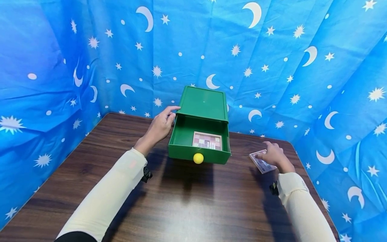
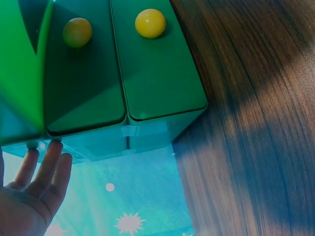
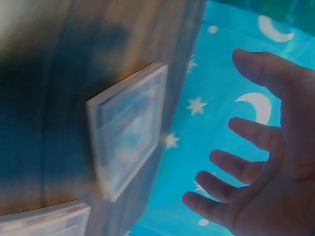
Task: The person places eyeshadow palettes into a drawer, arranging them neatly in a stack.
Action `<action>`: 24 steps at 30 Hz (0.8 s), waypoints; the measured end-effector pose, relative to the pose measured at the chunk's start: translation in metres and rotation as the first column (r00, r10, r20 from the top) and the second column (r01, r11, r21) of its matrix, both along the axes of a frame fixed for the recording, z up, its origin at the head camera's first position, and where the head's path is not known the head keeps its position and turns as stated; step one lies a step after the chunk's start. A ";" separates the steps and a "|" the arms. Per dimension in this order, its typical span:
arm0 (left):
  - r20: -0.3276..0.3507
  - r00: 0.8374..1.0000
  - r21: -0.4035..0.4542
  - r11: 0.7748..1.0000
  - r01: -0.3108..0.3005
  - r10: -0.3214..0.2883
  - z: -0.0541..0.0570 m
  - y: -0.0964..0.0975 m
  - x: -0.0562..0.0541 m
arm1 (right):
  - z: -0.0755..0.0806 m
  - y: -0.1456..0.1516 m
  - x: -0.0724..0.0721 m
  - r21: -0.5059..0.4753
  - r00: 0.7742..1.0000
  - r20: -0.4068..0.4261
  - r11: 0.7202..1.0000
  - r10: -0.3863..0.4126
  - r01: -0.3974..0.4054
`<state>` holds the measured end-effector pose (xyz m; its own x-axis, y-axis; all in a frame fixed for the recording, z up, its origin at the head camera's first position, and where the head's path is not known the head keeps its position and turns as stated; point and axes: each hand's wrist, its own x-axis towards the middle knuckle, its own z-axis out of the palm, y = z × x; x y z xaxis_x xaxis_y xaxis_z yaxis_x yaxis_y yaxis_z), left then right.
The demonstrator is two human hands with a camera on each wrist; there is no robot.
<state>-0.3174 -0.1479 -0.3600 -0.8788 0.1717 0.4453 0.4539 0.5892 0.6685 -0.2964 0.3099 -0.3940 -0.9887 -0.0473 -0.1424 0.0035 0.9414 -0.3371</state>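
A green drawer cabinet [image 1: 203, 102] stands on the table with its top drawer [image 1: 184, 152] pulled out by its yellow knob side. Inside that drawer lies an eyeshadow palette [image 1: 208, 140] with pinkish pans. My left hand [image 1: 161, 122] touches the cabinet's left side near the top, its fingers nearly straight in the left wrist view. Over to the right, my right hand [image 1: 273, 155] hovers with spread fingers above another eyeshadow palette [image 1: 264, 167] on the table. The right wrist view shows that palette [image 3: 130, 135] blurred, apart from the fingers.
Two closed lower drawers with yellow knobs [image 2: 150, 23] show in the left wrist view. At the lower left of the right wrist view, part of a further flat case [image 3: 47, 221] appears. A blue star-and-moon curtain [image 1: 193, 43] hangs behind the dark wooden table [image 1: 181, 208].
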 end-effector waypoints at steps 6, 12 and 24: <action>0.016 1.000 0.008 1.000 0.006 -0.006 -0.001 0.001 0.000 | -0.022 0.012 0.002 0.044 0.997 0.055 0.998 -0.053 0.051; 0.009 1.000 0.011 1.000 0.003 -0.003 -0.002 0.001 0.000 | -0.040 0.021 0.004 0.061 0.992 0.084 0.994 -0.094 0.090; -0.008 1.000 -0.002 1.000 -0.004 0.004 0.000 0.000 0.001 | -0.057 0.029 0.006 0.065 0.993 0.083 0.995 -0.086 0.081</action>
<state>-0.3167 -0.1476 -0.3605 -0.8759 0.1685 0.4521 0.4566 0.5923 0.6638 -0.2903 0.3386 -0.4514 -0.9729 0.0463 -0.2267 0.1093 0.9556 -0.2736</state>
